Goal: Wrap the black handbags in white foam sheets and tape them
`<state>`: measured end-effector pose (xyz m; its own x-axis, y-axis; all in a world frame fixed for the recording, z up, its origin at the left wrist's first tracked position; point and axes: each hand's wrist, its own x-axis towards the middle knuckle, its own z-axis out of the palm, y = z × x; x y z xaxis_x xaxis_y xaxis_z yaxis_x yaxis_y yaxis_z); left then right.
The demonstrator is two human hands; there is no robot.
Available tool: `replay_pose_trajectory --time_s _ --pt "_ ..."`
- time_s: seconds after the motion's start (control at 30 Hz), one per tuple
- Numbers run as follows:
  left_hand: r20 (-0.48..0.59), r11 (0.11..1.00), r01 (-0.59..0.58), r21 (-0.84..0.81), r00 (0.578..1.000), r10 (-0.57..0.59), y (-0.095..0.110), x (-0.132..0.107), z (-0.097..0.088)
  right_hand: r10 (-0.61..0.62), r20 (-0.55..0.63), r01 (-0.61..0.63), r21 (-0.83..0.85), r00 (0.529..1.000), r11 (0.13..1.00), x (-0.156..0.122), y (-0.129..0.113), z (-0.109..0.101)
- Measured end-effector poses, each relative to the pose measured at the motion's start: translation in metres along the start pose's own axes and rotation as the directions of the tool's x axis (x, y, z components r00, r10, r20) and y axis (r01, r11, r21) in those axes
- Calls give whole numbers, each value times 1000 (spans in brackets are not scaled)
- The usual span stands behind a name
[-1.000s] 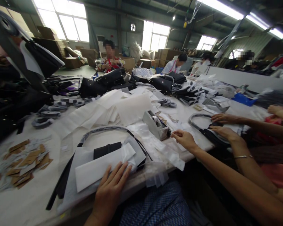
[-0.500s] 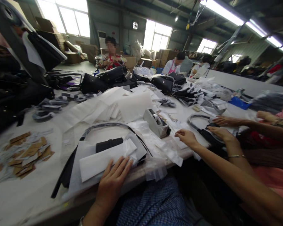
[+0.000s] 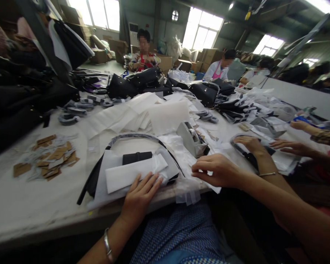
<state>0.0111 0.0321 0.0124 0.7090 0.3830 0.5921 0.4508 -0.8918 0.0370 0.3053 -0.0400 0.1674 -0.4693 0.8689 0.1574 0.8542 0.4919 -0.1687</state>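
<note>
My left hand (image 3: 144, 189) lies flat, fingers stretched, on a folded white foam sheet (image 3: 134, 172) near the table's front edge. Beneath the sheet is a black bag (image 3: 92, 179) with a plastic-wrapped handle (image 3: 134, 136) arched behind it; a black piece with a band (image 3: 137, 157) rests between. My right hand (image 3: 216, 170) hovers over the table edge right of the bag, thumb and fingertips brought together. What they pinch, if anything, is too small to make out. Just behind it stands a grey tape dispenser (image 3: 191, 139). Clear tape strips (image 3: 188, 197) hang from the edge.
Brown paper tags (image 3: 53, 156) lie in a pile on the left. White foam sheets (image 3: 167, 115), black bags (image 3: 205, 93) and wrapped handles (image 3: 71, 113) cover the table's back. On the right, a co-worker's hands (image 3: 250, 143) work at another bag; more people sit across the table.
My right hand has come back from beside the tape dispenser toward the bag and me. My left hand stays on the foam sheet. The view has swung left.
</note>
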Motion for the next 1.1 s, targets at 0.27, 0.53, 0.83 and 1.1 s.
replay_pose_trajectory --time_s 0.27,0.53,0.83,1.1 --pt "45 1000 22 15 999 -23 1 -1 1 -166 388 189 -22 907 982 105 -6 29" --pt "43 1000 15 21 999 -16 1 -3 2 -83 702 232 -119 707 965 170 -5 55" --pt "5 999 -35 25 999 35 0 -4 3 -51 764 278 -171 644 945 188 -15 64" --pt "23 1000 3 8 1000 -3 2 -5 5 -207 724 275 25 659 961 203 10 75"
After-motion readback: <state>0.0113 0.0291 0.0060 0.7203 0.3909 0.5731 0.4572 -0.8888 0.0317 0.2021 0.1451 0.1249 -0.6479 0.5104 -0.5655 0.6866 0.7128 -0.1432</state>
